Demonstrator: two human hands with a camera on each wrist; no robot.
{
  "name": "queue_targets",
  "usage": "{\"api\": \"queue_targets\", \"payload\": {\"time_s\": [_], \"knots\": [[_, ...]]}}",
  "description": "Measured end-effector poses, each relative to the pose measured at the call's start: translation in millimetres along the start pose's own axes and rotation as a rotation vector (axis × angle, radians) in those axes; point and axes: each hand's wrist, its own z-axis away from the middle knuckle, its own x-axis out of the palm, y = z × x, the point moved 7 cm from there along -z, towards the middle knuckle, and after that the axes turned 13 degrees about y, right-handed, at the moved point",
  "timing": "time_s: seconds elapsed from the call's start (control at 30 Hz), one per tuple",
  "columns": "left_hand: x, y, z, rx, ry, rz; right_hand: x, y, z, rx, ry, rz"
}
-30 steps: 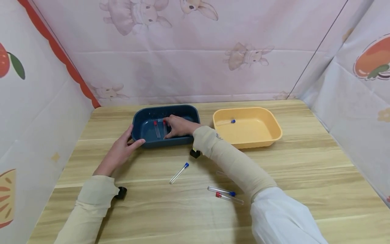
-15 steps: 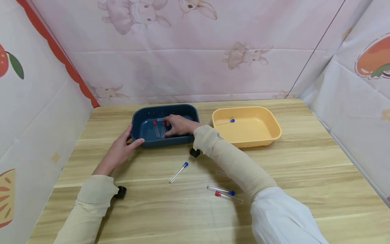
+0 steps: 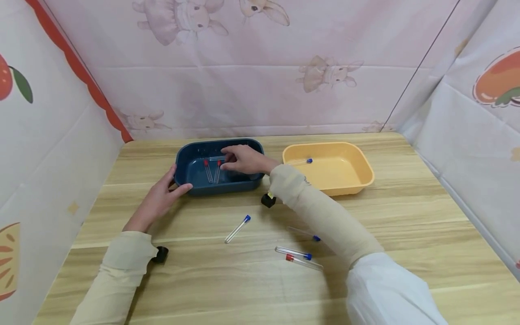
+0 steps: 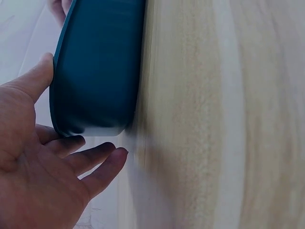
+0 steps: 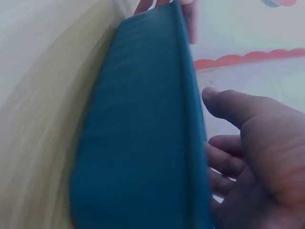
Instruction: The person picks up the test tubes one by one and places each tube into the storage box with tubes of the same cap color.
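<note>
The left hand [image 3: 160, 198] rests at the left end of the dark blue tray [image 3: 219, 188], thumb on the rim; in the left wrist view its fingers [image 4: 102, 164] spread below the tray's corner. Above the tray's right half, the right hand [image 3: 248, 160] hangs with fingers bent loosely and nothing visible between them. Two red-capped tubes [image 3: 208, 171] [image 3: 218, 172] lie inside the tray, beside another clear tube [image 3: 216, 158] whose cap is hidden. The right wrist view has the right hand [image 5: 262, 148] beyond the tray wall [image 5: 138, 124].
A yellow tray [image 3: 337, 180] at the right holds a blue-capped tube [image 3: 302, 162]. On the table in front lie several tubes: a blue-capped one [image 3: 237, 230] near the middle, two more blue-capped [image 3: 293, 253] [image 3: 302, 232] and one red-capped [image 3: 304, 262] near the right forearm.
The right hand has risen from inside the blue tray and shifted slightly right, letting go of the right red-capped tube. The left hand stays in place. More of a blue-capped tube shows beside the right forearm.
</note>
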Motion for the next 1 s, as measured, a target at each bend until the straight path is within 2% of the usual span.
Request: {"api": "queue_targets", "payload": {"time_s": [0.17,0.4,0.73,1.0], "knots": [[1.2,-0.4,0.3,-0.005,-0.005,0.01,-15.7,-8.9,15.6,-0.05,0.063,0.003],[1.5,-1.1,0.4,-0.006,0.003,0.013,-40.9,-24.1,49.4,-0.144,0.138,-0.051],[1.3,-3.6,-3.8,-0.006,-0.005,0.007,-67.1,-33.5,92.9,-0.162,0.195,-0.076],[0.2,-5.5,-7.8,0.006,-0.008,0.008,-76.5,-30.4,124.5,-0.164,0.215,-0.086]]}}
